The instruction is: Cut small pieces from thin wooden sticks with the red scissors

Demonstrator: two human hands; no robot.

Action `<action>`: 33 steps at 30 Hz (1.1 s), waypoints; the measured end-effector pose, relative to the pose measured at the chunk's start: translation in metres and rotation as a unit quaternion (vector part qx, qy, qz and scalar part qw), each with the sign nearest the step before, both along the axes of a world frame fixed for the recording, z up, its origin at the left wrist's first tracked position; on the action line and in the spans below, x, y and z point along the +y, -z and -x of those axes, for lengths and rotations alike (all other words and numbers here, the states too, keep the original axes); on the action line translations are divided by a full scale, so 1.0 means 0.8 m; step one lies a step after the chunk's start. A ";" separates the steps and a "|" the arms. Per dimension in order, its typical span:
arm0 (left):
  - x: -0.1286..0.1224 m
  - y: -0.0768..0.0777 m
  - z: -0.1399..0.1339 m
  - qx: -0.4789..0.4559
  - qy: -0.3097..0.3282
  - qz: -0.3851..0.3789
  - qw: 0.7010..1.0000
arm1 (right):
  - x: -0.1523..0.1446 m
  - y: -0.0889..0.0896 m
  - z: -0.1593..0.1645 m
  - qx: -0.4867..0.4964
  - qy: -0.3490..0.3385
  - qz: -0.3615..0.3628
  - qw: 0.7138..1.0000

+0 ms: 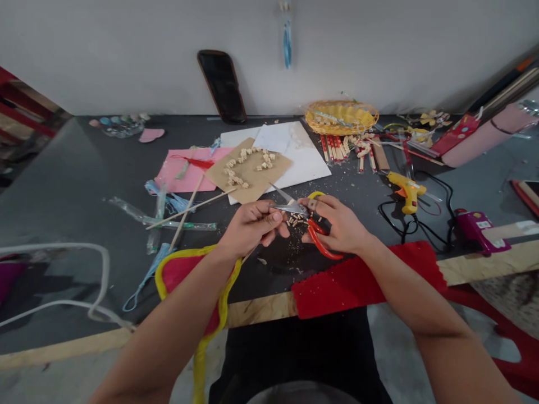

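My right hand (339,224) grips a pair of scissors (320,241) with a red handle loop showing below the fingers. Their blades are spread and point left toward my left hand (256,223). That hand is closed in a pinch on a thin wooden stick (249,256), whose lower end shows under the palm; the fingers mostly hide the rest. Small cut stick pieces (295,220) lie on the dark table beneath the blades. Just beyond, a brown card (248,188) carries a curved row of small pale wooden bits (236,178).
Crossed wooden sticks (181,216) and blue tassels (154,264) lie left. A yellow glue gun (406,192) with black cable sits right. At the back are a yellow basket (341,116) and a leaning phone (222,84). Red cloth (366,280) covers part of the front edge.
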State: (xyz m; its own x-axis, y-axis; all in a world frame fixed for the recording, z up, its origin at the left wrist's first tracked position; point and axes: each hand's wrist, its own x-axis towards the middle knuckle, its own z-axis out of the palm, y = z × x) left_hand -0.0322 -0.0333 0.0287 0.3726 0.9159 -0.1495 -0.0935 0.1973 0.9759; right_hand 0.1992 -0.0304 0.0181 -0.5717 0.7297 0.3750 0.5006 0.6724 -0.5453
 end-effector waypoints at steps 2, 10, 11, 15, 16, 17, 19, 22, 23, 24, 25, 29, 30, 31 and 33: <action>0.000 0.000 0.001 -0.005 0.003 0.009 1.000 | -0.001 -0.001 0.000 0.004 -0.009 0.000 1.000; -0.001 0.002 -0.003 0.017 -0.036 -0.014 0.999 | -0.012 -0.013 0.006 -0.028 0.043 0.014 0.999; -0.001 0.002 -0.004 0.023 -0.049 -0.027 0.998 | -0.013 -0.013 0.007 -0.029 0.051 0.017 0.998; -0.002 0.002 -0.009 0.067 -0.099 -0.076 0.990 | -0.010 -0.008 0.008 -0.009 0.058 0.036 0.998; -0.002 0.002 -0.010 0.076 -0.103 -0.083 0.988 | -0.009 -0.006 0.007 -0.006 0.054 0.040 0.998; -0.002 0.002 -0.010 0.082 -0.103 -0.088 0.987 | -0.007 -0.004 0.006 -0.006 0.050 0.043 0.998; -0.002 0.003 -0.010 0.078 -0.092 -0.090 0.989 | -0.004 -0.002 0.004 -0.012 0.041 0.042 0.998; -0.002 0.003 -0.008 0.069 -0.066 -0.084 0.992 | -0.001 0.000 0.001 -0.019 0.032 0.031 0.999; -0.002 0.002 -0.008 0.068 -0.059 -0.081 0.993 | 0.000 0.000 0.000 -0.019 0.029 0.028 0.999; -0.002 0.002 -0.007 0.065 -0.054 -0.078 0.993 | 0.000 0.000 0.000 -0.018 0.026 0.026 0.999; -0.002 0.001 -0.007 0.063 -0.050 -0.075 0.994 | 0.000 0.000 0.000 -0.017 0.022 0.025 0.999; -0.002 -0.001 -0.006 0.045 -0.044 -0.057 0.996 | 0.001 0.001 0.000 0.003 0.001 0.027 1.000; -0.002 -0.002 -0.007 0.040 -0.043 -0.054 0.997 | 0.000 0.001 0.001 0.009 -0.003 0.030 0.999; -0.002 -0.002 -0.007 0.034 -0.042 -0.051 0.997 | 0.000 0.001 0.001 0.015 -0.007 0.036 0.999; -0.003 -0.001 -0.007 0.024 -0.039 -0.047 0.998 | -0.001 0.000 0.002 0.024 -0.012 0.051 0.998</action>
State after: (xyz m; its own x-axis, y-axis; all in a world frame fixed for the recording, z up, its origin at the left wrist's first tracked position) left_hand -0.0270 -0.0353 0.0293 0.2943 0.9525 -0.0782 -0.0571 0.0992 0.9934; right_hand 0.1979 -0.0310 0.0178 -0.5727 0.7522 0.3260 0.4576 0.6232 -0.6342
